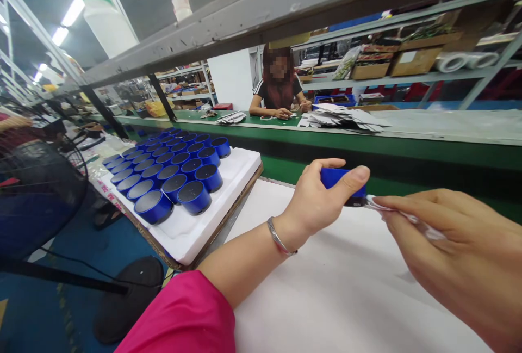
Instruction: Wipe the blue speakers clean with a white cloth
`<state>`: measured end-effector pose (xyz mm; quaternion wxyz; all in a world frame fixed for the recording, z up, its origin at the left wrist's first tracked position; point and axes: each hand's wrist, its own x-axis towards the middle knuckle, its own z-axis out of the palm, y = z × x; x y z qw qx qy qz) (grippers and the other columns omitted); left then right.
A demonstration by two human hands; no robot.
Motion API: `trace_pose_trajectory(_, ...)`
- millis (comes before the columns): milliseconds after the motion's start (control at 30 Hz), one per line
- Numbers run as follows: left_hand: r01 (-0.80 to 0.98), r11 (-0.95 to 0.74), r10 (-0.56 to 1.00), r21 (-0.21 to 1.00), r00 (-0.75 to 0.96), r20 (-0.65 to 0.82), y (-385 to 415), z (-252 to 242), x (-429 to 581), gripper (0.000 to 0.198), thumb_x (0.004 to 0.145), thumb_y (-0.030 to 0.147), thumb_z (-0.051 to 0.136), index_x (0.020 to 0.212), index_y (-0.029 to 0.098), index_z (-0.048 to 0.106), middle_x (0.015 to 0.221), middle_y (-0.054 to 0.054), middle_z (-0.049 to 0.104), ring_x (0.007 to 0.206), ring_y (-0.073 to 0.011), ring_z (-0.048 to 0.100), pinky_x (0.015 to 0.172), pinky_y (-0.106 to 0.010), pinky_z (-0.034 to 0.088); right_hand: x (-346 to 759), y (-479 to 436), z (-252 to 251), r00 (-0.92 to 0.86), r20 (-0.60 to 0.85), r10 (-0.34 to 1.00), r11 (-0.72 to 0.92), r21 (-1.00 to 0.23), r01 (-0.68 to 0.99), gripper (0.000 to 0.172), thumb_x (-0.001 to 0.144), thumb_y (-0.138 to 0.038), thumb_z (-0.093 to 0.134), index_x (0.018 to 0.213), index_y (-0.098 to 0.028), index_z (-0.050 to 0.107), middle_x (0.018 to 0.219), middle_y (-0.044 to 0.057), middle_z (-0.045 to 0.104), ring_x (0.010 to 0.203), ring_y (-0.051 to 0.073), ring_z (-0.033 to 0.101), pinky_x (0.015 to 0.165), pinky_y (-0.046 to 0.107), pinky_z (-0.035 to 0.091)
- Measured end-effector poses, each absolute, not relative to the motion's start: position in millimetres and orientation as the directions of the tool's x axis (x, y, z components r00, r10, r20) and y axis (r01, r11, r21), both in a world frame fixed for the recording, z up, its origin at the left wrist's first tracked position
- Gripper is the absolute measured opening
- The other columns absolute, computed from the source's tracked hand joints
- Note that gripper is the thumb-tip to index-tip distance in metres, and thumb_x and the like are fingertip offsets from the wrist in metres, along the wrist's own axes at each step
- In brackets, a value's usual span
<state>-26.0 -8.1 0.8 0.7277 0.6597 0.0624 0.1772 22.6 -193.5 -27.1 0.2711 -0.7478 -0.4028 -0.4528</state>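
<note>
Two bare hands work above the white tabletop (346, 282): the left hand (312, 203) pinches a blue cylinder (340, 178) between thumb and fingers, the right hand (442, 249) pinches clear film (403, 218) at its edge, which calls for a steady pull.

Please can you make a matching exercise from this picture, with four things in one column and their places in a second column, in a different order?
Things:
1. Glossy blue cylindrical casing
2. Clear plastic film
3. Silver-coloured metal bangle
4. Stack of white papers

Places:
A. On the far green workbench
B. Around the left wrist
C. Pinched in the right hand
D. Gripped in the left hand

Pairs: 1-D, 2-C, 3-B, 4-A
</note>
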Motion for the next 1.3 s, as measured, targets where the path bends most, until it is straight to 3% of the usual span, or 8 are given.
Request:
trace_pose_trajectory(100, -0.161, 0.04, 0.343, 0.986, 0.929, 0.138, -8.9, -1.1, -25.4, 0.056, 0.089, 0.054, 0.097, 0.127, 0.02, 0.073, 0.132, -0.013, 0.073, 0.127, -0.0325, 0.069, 0.119, -0.047, 0.053, 9.1, -194.4, -22.0, 0.31, 0.878, 0.365, -0.481, -0.107, 0.87, 0.011, 0.11, -0.026, 0.069, 0.112, -0.029, 0.079, 0.098, -0.002, 0.079, 0.078, 0.015, 0.072, 0.062, 0.03, 0.049)
trace_pose_trajectory(267, -0.197, -0.026, 0.376, 0.98, 0.907, 0.192, -12.1, -0.5, -29.3, 0.052, 0.096, 0.052, 0.092, 0.131, 0.021, 0.07, 0.142, -0.014, 0.067, 0.127, -0.0312, 0.068, 0.116, -0.046, 0.055, 0.1, -183.6, -21.9, 0.158, 0.879, 0.45, -0.504, 0.104, 0.857, 0.017, 0.11, -0.015, 0.066, 0.118, -0.029, 0.072, 0.094, 0.001, 0.074, 0.079, 0.019, 0.068, 0.063, 0.033, 0.046)
trace_pose_trajectory(533, -0.192, -0.062, 0.416, 0.979, 0.887, 0.2, -9.7, -8.4, -21.7, 0.06, 0.086, 0.051, 0.101, 0.128, 0.02, 0.071, 0.145, -0.016, 0.061, 0.128, -0.0318, 0.065, 0.116, -0.045, 0.055, 24.9, -178.5, -42.8, 0.096, 0.868, 0.487, -0.53, 0.206, 0.822, 0.023, 0.105, -0.011, 0.06, 0.105, -0.014, 0.083, 0.084, 0.008, 0.064, 0.073, 0.023, 0.053, 0.064, 0.037, 0.051)
trace_pose_trajectory(700, -0.202, 0.221, 0.263, 0.954, 0.954, 0.141, -10.8, -13.8, -15.9, 0.059, 0.087, 0.058, 0.098, 0.124, 0.02, 0.072, 0.127, -0.008, 0.07, 0.116, -0.0254, 0.066, 0.11, -0.044, 0.055, 35.9, -194.2, -41.9, 0.237, 0.838, 0.492, -0.628, 0.154, 0.763, 0.04, 0.106, -0.02, 0.049, 0.099, -0.018, 0.088, 0.079, 0.009, 0.066, 0.069, 0.024, 0.058, 0.063, 0.039, 0.05)
trace_pose_trajectory(867, -0.121, 0.427, 0.14, 0.896, 0.988, 0.067, -13.0, -6.8, -18.9, 0.074, 0.068, 0.063, 0.109, 0.116, 0.02, 0.073, 0.113, -0.005, 0.07, 0.102, -0.0208, 0.065, 0.087, -0.033, 0.058, 30.3, -203.4, -27.3, 0.332, 0.864, 0.38, -0.649, -0.007, 0.761, 0.03, 0.102, -0.026, 0.054, 0.101, -0.026, 0.084, 0.08, 0.004, 0.07, 0.069, 0.022, 0.065, 0.055, 0.036, 0.039)
trace_pose_trajectory(967, -0.118, 0.463, 0.132, 0.878, 0.989, 0.064, -13.6, -5.2, -19.6, 0.078, 0.064, 0.062, 0.112, 0.115, 0.02, 0.072, 0.113, -0.005, 0.069, 0.102, -0.0201, 0.065, 0.085, -0.032, 0.058, 25.1, -202.1, -22.4, 0.326, 0.88, 0.345, -0.632, -0.039, 0.774, 0.026, 0.1, -0.025, 0.055, 0.101, -0.026, 0.081, 0.08, 0.003, 0.07, 0.068, 0.021, 0.067, 0.053, 0.036, 0.037)
trace_pose_trajectory(1167, -0.057, 0.542, 0.102, 0.838, 0.995, 0.002, -10.2, -7.0, -16.9, 0.059, 0.079, 0.053, 0.105, 0.116, 0.02, 0.073, 0.114, -0.007, 0.071, 0.106, -0.0251, 0.07, 0.1, -0.046, 0.065, 22.8, -198.8, -24.6, 0.395, 0.85, 0.347, -0.591, -0.129, 0.796, 0.022, 0.099, -0.029, 0.059, 0.1, -0.028, 0.082, 0.081, 0.002, 0.072, 0.063, 0.022, 0.069, 0.055, 0.036, 0.044)
trace_pose_trajectory(1300, 0.076, 0.595, -0.132, 0.8, 0.991, 0.005, -0.2, -5.1, -18.4, 0.077, 0.065, 0.031, 0.108, 0.132, 0.025, 0.07, 0.116, -0.006, 0.072, 0.106, -0.029, 0.075, 0.11, -0.063, 0.062, 26.4, -203.8, -24.6, 0.473, 0.827, 0.305, -0.593, -0.223, 0.773, 0.02, 0.096, -0.035, 0.063, 0.097, -0.031, 0.083, 0.082, 0.001, 0.075, 0.06, 0.023, 0.069, 0.052, 0.037, 0.042)
